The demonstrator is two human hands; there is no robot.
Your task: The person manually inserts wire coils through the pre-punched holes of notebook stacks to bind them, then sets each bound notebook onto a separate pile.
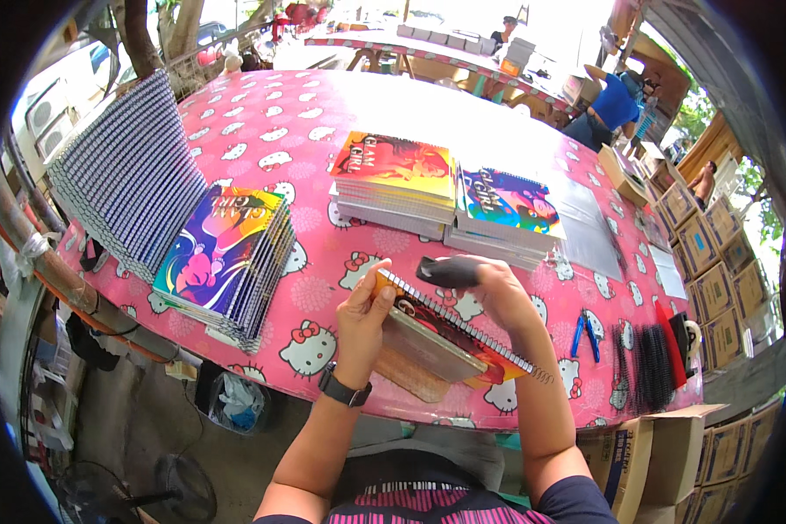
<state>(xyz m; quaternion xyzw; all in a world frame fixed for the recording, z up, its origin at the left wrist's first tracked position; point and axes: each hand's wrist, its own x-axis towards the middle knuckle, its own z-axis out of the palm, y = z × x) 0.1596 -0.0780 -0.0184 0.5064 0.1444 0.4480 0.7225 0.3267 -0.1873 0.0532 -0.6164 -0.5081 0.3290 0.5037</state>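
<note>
A spiral notebook with an orange and red cover (498,365) is held tilted above the table's near edge. Its left end is gripped by my left hand (368,313), thumb on the near side. A metal coil (463,325) runs along the upper edge, and its loose end sticks out at the lower right. My right hand (491,284) hovers just beyond the coil, fingers stretched leftward under a black covering (445,272). Whether it touches the coil is unclear. A greyish slab (437,341) and a tan board (410,375) lie under the notebook.
Notebook stacks (393,162) (511,205) stand beyond my hands, with another stack (223,253) and a leaning row of coil-bound books (131,175) at left. Blue pliers (587,338) and black coils (651,368) lie right on the pink tablecloth (314,293). Cartons (716,262) and a person (616,103) are farther right.
</note>
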